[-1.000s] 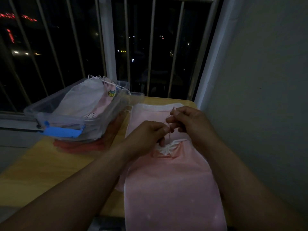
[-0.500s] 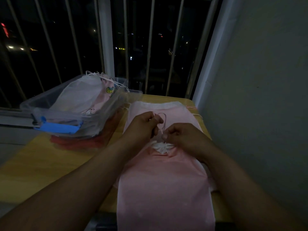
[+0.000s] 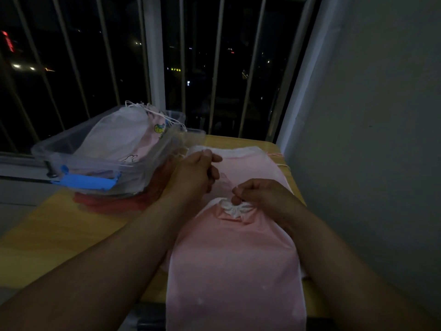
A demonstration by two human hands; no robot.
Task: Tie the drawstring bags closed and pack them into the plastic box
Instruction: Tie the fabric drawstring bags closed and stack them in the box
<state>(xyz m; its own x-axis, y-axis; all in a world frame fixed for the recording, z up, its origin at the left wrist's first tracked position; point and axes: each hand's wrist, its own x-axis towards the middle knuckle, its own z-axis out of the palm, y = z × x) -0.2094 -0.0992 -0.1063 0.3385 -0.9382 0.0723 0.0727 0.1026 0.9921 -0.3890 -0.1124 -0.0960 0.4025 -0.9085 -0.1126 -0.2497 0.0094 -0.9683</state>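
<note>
A pink drawstring bag (image 3: 236,254) lies lengthwise on the wooden table, its white mouth (image 3: 235,209) gathered tight. My right hand (image 3: 260,194) pinches the drawstring just above that gathered mouth. My left hand (image 3: 198,173) is fisted on the other end of the thin string, farther back and to the left. Another pink bag (image 3: 248,163) lies flat beneath, reaching the table's far edge. The clear plastic box (image 3: 105,163) with a blue latch stands at the left, holding a white bag (image 3: 117,137) and pink bags.
The wooden table (image 3: 59,230) ends against a grey wall on the right and a barred window at the back. A red object (image 3: 112,204) lies under the box. The box's clear lid (image 3: 193,134) leans behind it.
My hands have drawn apart: the left moved back and left with the string, the right came down to the gathered mouth. The loop of string seen half a second ago has closed.
</note>
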